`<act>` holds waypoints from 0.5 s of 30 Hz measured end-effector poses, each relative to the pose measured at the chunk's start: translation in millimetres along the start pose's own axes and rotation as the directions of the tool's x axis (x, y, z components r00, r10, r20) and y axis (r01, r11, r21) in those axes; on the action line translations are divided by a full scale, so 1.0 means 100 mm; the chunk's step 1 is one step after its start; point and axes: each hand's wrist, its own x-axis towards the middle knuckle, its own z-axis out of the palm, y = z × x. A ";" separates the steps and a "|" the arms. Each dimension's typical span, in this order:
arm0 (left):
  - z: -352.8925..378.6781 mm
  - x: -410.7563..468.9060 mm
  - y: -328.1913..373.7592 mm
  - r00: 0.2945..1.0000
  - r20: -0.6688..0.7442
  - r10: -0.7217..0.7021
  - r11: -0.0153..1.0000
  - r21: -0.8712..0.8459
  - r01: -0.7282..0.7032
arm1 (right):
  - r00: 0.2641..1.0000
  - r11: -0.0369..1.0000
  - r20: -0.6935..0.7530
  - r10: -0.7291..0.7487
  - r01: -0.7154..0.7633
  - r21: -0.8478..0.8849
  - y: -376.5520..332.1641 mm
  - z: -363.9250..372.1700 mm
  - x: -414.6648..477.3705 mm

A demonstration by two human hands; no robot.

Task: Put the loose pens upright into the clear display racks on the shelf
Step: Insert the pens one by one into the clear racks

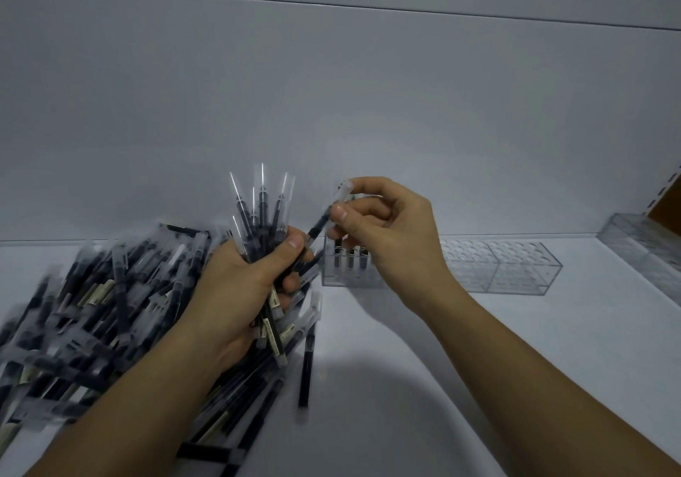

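Two hands [239,285], three racked pens [350,257], one loose heap [92,310]

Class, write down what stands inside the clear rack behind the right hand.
Three dark pens stand upright at the left end of the clear rack. The right hand covers the part beside them, so more pens there cannot be ruled out.

text: none legible | pen labels [273,299] — print too blurred to read
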 end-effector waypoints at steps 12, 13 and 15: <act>0.04 -0.06 0.04 0.999 0.043 -0.024 0.992 0.121 0.018 | 0.999 0.999 -0.030 -0.042 0.042 0.005 -0.05 -0.01 -0.01; 0.05 -0.06 0.05 0.999 0.037 -0.027 0.993 0.113 0.023 | 0.998 0.999 -0.033 -0.049 0.049 0.001 -0.05 -0.01 -0.01; 0.04 -0.07 0.06 0.999 0.016 -0.038 0.995 0.091 0.036 | 0.997 0.998 -0.041 -0.062 0.063 0.005 -0.04 -0.01 0.00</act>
